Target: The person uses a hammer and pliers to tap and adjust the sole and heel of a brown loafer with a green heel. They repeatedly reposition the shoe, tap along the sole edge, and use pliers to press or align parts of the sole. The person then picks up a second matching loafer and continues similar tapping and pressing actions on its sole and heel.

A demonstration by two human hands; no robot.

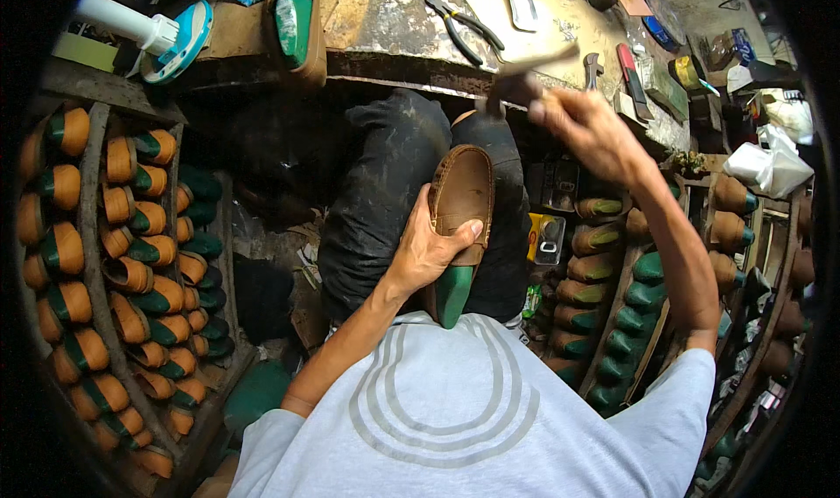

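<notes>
A brown moccasin-style shoe (464, 187) lies over my lap with its toe end pointing away from me. A green shoe last (454, 295) sticks out of its near end, towards my shirt. My left hand (420, 255) is closed around the shoe's side, thumb pressed across the top. Raised to the right above the bench edge, my right hand (586, 129) grips a hammer (514, 88). The hammer is smeared by motion, and its head hangs apart from the shoe.
On the workbench (372, 17) ahead lie another brown shoe (297, 30), pliers (464, 31), a wrench (593, 71) and a red-handled cutter (632, 78). Racks of orange-brown shoes (66, 244) line my left. More shoes and green lasts (617, 345) stand racked at right.
</notes>
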